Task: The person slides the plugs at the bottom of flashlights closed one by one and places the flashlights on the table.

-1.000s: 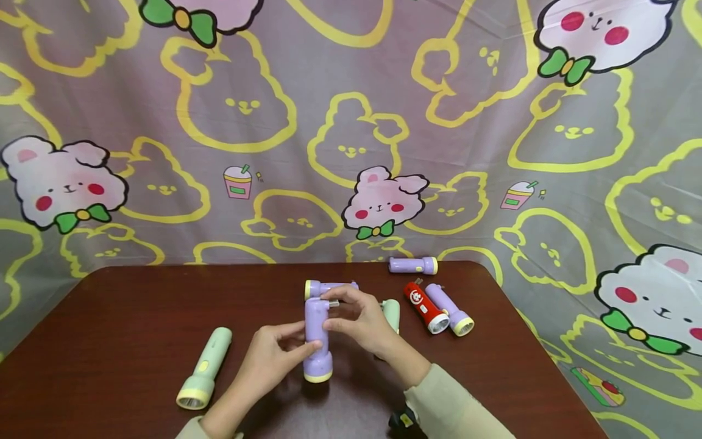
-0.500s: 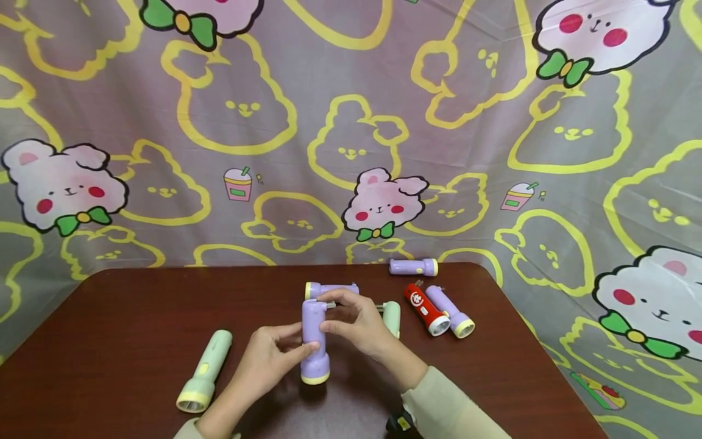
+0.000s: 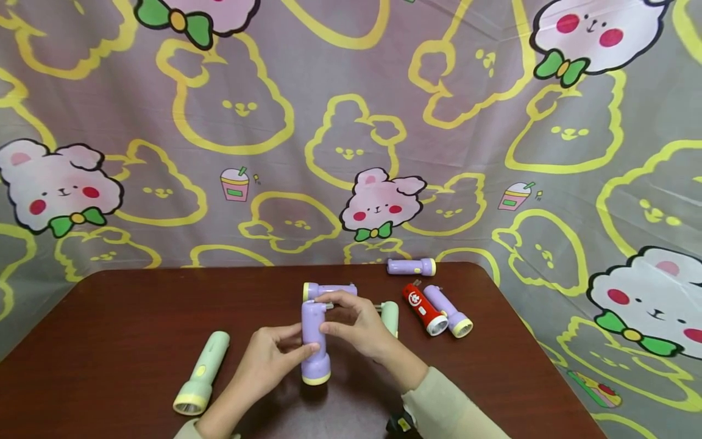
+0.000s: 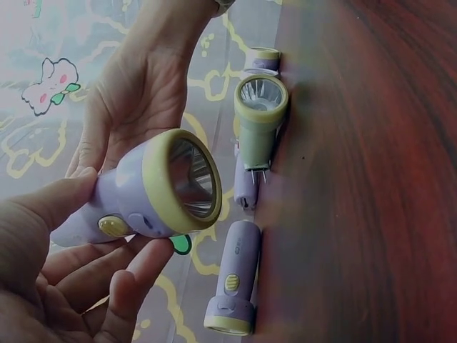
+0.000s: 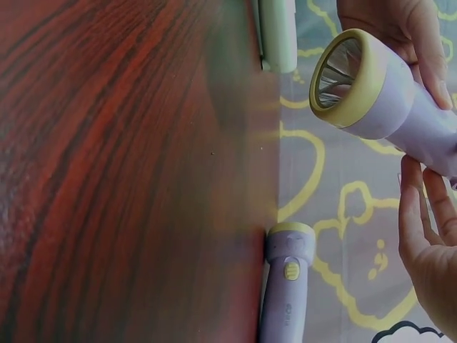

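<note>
While both hands clasp it from either side, the lavender flashlight (image 3: 314, 338) is held upright, lens end down, off the brown table (image 3: 137, 317). The left hand (image 3: 274, 360) grips the barrel around its middle, thumb across the near side and fingers opposite. The right hand (image 3: 356, 323) pinches near the tail end, a forefinger reaching the top and the thumb lower on the barrel, with metal plug prongs (image 3: 329, 306) sticking out between them.

Those prongs look like the weak point: pressed sideways rather than along their hinge, they could bend. The barrel appears smooth, so if the left hand's fingers loosened while the right pushed, the flashlight might twist or drop lens-first onto the wood. The yellow slide switch (image 4: 114, 226) sits close to the left fingers in the left wrist view, and a stray fingertip could nudge it.

Just behind lies a second lavender flashlight (image 3: 336, 291), and a pale green flashlight (image 3: 390, 314) is partly hidden by the right hand; a careless sweep could knock either. The red flashlight (image 3: 425, 311) is farther right, probably less at risk.
</note>
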### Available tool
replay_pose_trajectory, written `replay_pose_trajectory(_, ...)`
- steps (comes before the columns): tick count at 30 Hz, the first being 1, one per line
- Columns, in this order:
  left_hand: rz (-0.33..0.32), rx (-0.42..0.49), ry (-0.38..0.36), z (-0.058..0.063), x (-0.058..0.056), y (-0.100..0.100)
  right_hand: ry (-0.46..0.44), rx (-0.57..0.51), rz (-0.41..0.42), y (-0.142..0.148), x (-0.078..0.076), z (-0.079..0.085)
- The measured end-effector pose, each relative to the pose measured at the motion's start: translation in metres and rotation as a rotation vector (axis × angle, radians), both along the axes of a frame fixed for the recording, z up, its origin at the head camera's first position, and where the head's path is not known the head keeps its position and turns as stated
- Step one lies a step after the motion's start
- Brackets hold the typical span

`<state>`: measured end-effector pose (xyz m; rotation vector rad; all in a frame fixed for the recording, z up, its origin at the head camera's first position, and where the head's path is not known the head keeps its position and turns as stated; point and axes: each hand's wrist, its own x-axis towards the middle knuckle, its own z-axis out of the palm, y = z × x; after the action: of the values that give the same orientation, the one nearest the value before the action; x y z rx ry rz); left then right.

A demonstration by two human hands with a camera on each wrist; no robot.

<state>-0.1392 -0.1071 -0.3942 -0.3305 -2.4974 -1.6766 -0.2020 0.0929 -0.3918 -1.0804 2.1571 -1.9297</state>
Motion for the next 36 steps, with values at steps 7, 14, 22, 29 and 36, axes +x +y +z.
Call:
replay_pose_trajectory(7,-0.007,-0.022,0.001,-0.0009,0.0002,-0.0002,-0.03,0.02,0.017,0.0005,0.0004,-0.0005)
replay_pose_trajectory(14,-0.019,-0.038,-0.017,-0.0035,-0.0003,0.0008,-0.029,0.049,0.034,0.0025,-0.0008,-0.0002)
replay_pose_trajectory(22,-0.032,-0.047,0.001,-0.0043,-0.0012,-0.0003,-0.007,0.054,0.068,0.0039,-0.0037,-0.0011)
replay_pose_trajectory(29,-0.038,-0.055,-0.008,-0.0051,-0.0015,0.0,-0.03,0.074,0.085,0.0049,-0.0049,-0.0009)
replay_pose_trajectory(36,-0.035,-0.076,0.003,-0.0048,-0.002,0.0004,-0.037,0.086,0.108,0.0052,-0.0061,0.0001)
